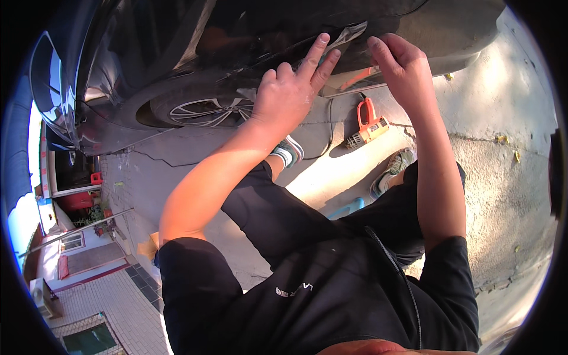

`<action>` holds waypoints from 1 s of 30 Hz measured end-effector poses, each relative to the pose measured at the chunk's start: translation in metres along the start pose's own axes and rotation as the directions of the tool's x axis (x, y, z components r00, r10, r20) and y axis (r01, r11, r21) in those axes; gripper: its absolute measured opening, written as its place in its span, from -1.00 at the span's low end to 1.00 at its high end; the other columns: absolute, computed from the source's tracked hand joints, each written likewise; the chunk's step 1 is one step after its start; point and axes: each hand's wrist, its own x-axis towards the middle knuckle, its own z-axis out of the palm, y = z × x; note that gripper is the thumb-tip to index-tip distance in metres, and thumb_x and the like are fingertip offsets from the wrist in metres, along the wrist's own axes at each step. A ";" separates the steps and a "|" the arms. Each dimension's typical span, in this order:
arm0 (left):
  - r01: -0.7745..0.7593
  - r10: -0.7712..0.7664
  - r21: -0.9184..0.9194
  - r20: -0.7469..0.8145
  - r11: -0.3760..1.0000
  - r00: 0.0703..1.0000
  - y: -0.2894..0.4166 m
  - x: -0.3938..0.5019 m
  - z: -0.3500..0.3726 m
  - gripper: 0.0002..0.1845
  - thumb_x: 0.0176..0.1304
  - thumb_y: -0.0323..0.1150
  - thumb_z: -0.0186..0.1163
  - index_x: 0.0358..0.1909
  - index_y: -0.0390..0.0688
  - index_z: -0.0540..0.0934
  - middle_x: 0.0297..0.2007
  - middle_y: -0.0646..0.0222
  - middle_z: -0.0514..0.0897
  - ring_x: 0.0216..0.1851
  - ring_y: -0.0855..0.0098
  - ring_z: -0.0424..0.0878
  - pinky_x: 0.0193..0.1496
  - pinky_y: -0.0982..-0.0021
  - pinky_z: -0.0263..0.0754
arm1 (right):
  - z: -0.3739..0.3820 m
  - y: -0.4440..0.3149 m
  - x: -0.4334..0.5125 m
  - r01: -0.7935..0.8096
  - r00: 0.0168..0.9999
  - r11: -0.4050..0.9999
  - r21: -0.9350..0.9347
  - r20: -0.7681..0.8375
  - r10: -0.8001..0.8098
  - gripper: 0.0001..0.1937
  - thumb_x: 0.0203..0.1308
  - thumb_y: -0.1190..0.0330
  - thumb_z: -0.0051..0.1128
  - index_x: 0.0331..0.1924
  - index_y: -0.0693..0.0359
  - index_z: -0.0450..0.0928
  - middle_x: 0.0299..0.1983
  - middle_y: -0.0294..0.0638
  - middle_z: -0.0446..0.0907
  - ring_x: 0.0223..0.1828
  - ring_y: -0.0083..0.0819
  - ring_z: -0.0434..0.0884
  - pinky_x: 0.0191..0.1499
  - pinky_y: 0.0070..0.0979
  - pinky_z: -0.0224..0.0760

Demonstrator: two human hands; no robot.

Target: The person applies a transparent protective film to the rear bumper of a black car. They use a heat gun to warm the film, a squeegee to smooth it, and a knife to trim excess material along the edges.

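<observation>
My left hand is at the dark, glossy car body panel, with two fingers stretched out and the others curled. A pale, flat piece shows beside its palm; whether the hand holds it is hidden. Just past the fingertips, a wrinkled, shiny strip, apparently film, stands up from the panel. My right hand is close to the strip's right end, thumb and forefinger brought together. I cannot tell whether film is pinched between them. Below the hands, an orange heat gun lies on the concrete.
A spoked car wheel is at the left, under my forearm. A dark cord runs over the concrete ground near my shoes. A light-blue plastic object is between my legs. The car's side mirror juts out at far left.
</observation>
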 end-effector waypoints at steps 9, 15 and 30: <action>0.146 -0.148 0.023 0.130 0.989 0.980 -0.012 -0.063 0.001 0.04 0.09 -0.46 0.26 0.71 0.26 0.25 0.74 0.54 0.12 -0.45 0.43 0.47 -0.45 0.46 0.45 | 0.033 -0.022 0.001 0.472 0.868 0.843 -0.258 -0.032 -0.496 -0.71 0.32 0.32 0.31 0.11 0.00 0.68 -0.22 -0.27 0.76 -0.31 -0.23 0.76 -0.21 -0.30 0.65; 0.206 -0.202 -0.240 0.039 0.949 0.979 -0.020 -0.094 0.005 -0.15 0.16 -0.43 0.33 0.58 0.19 0.44 0.54 0.52 0.47 -0.27 0.38 0.62 -0.35 0.37 0.56 | 0.042 -0.015 -0.003 0.294 0.956 0.854 -0.429 0.126 -0.265 -0.72 0.37 0.24 0.31 0.11 -0.02 0.66 -0.39 -0.26 0.74 -0.35 -0.24 0.75 -0.24 -0.29 0.61; 0.504 -0.592 -0.822 0.274 0.265 0.758 0.004 -0.027 -0.003 -0.80 0.43 -0.25 0.34 0.02 0.02 0.67 -0.37 0.39 0.82 -0.34 0.23 0.80 -0.30 0.25 0.59 | 0.052 -0.024 0.023 -0.050 0.997 0.931 -0.362 -0.072 0.026 -0.49 0.25 -0.16 0.49 -0.32 0.21 0.86 -0.52 -0.27 0.78 -0.46 -0.52 0.75 -0.29 -0.48 0.60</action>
